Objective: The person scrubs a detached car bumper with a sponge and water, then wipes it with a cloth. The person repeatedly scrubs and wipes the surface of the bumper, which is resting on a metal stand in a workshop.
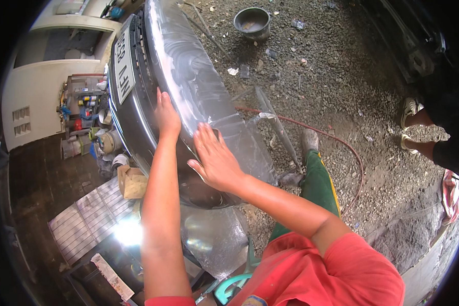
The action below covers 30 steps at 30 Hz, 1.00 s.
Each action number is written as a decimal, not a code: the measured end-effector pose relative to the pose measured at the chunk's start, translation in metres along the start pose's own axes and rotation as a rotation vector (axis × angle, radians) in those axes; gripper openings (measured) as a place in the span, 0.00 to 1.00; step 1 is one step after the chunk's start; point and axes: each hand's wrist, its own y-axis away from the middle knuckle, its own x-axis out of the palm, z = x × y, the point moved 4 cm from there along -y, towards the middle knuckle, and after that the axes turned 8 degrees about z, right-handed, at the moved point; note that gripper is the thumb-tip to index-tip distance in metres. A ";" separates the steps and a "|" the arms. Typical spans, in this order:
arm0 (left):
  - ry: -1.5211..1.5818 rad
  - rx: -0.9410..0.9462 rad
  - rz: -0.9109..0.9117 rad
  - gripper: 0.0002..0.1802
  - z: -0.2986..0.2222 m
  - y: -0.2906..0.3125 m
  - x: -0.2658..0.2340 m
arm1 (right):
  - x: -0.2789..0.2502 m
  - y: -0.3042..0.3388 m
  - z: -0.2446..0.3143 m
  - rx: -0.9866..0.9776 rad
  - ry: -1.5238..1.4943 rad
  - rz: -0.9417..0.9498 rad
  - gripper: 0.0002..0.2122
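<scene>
1. Grey, white-streaked plastic: the right hand [214, 158] lies palm down on this long, curved car bumper [196, 71], fingers nearly together, thumb held apart. No pinch is visible; anything beneath the palm is hidden.
2. The left hand [167, 116] extends along the bumper's dark upper band, fingers straight and closely aligned. It appears to rest there without grasping.
3. Bumper location: directly before the person, running from the top of the view to a rounded end just beyond the right wrist. A white rectangular plate [123, 66] sits at its left side.
4. Handling (judgement): light for its length, stiff along the ridge, flexible toward the lower edge, slippery where smeared, easily scratched. Press with flat palms; for lifting, hold the rounded ends.
5. Farther out, a thin red hose [344, 143] and a round, dark bucket [260, 34] lie on grey gravel [321, 66].
</scene>
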 end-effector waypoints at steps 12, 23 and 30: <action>-0.093 -0.007 -0.002 0.33 0.007 -0.003 -0.001 | -0.011 -0.029 0.004 -0.126 0.088 0.008 0.36; -0.146 -0.138 0.017 0.34 -0.018 0.010 -0.001 | 0.022 0.055 -0.016 0.039 0.029 -0.001 0.37; -0.217 -0.115 -0.038 0.35 -0.009 0.008 0.000 | 0.018 0.030 -0.005 0.084 -0.015 -0.014 0.37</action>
